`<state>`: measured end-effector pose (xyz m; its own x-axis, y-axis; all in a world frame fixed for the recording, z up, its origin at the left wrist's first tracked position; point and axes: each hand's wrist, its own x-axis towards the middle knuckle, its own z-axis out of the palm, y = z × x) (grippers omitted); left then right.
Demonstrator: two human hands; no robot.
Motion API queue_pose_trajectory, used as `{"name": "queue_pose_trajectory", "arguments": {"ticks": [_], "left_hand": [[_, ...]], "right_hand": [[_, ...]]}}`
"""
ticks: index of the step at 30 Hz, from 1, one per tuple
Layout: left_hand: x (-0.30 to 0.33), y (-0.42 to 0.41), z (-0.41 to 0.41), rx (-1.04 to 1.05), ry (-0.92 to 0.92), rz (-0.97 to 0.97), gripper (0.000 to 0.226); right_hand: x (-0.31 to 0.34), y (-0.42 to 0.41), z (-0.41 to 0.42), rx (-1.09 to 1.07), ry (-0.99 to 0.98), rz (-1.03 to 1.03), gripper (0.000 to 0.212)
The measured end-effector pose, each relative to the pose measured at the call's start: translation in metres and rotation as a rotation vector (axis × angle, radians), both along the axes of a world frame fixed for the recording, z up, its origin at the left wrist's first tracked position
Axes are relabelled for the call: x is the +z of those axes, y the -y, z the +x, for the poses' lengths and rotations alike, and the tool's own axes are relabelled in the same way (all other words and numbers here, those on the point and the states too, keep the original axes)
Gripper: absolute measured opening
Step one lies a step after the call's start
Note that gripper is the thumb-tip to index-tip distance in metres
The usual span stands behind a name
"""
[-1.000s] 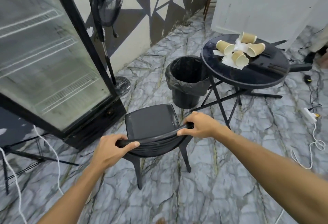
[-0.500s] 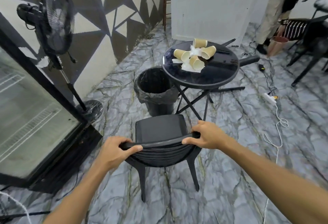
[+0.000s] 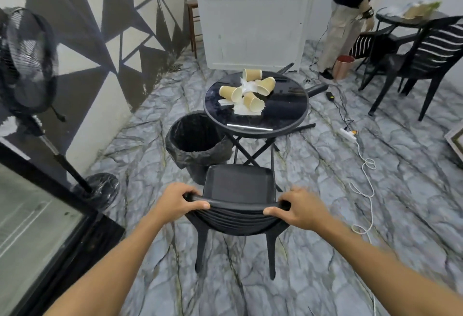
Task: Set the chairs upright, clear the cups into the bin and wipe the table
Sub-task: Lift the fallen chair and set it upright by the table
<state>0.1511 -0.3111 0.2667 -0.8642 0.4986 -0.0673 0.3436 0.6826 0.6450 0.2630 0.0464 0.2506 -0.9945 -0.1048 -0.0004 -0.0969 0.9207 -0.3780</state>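
Glass-fronted fridge [image 3: 32, 228] sits at my far left and takes up way less of the view than a second ago, since my head has come up and swung toward the room. Next to it the black pedestal fan [image 3: 27, 60] now shows almost whole against the triangle-painted wall.

My left hand [image 3: 175, 203] is curled over the left end of the black chair's [image 3: 238, 190] top rail, thumb underneath, same grip as before. The chair stands upright on its legs, seat facing away from me, and now sits dead centre instead of off to the left. Just past it is the bin [image 3: 198, 140] with its black liner, touching the edge of the round black table [image 3: 283, 107]. Four paper cups [image 3: 253, 102] lie tipped over on the tabletop among crumpled white napkins [image 3: 246, 87].

My right hand [image 3: 298, 210] wraps the rail's right end the same way.

Further right, stuff that wasn't in view a second ago: a white counter [image 3: 253, 27], a person [image 3: 350, 15] standing by a second table, more black chairs [image 3: 426, 57], and a white power strip [image 3: 348, 135] with its cord on the marble floor.
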Motion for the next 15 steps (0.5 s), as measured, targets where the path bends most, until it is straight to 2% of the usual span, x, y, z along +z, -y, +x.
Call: {"name": "queue_pose_trajectory", "arguments": {"ticks": [5,7,11,13,15], "left_hand": [[0.004,0.030,-0.039,-0.051,0.048,-0.090,0.068],[-0.001,0.044,-0.051,-0.025,0.066,-0.104,0.074],[-0.005,0.041,-0.060,-0.031,0.011,-0.092,0.076],[-0.007,0.031,-0.060,0.002,-0.045,-0.027,0.071],[-0.007,0.024,-0.059,0.030,-0.094,0.011,0.055]], "right_hand": [[0.001,0.051,-0.008,-0.085,-0.057,0.028,0.077],[-0.005,0.068,-0.010,-0.090,-0.082,0.059,0.081],[-0.008,0.060,-0.019,-0.121,-0.124,0.003,0.080],[-0.001,0.046,-0.033,-0.123,-0.128,-0.008,0.083],[0.005,0.035,-0.047,-0.112,-0.123,-0.040,0.083]]}}
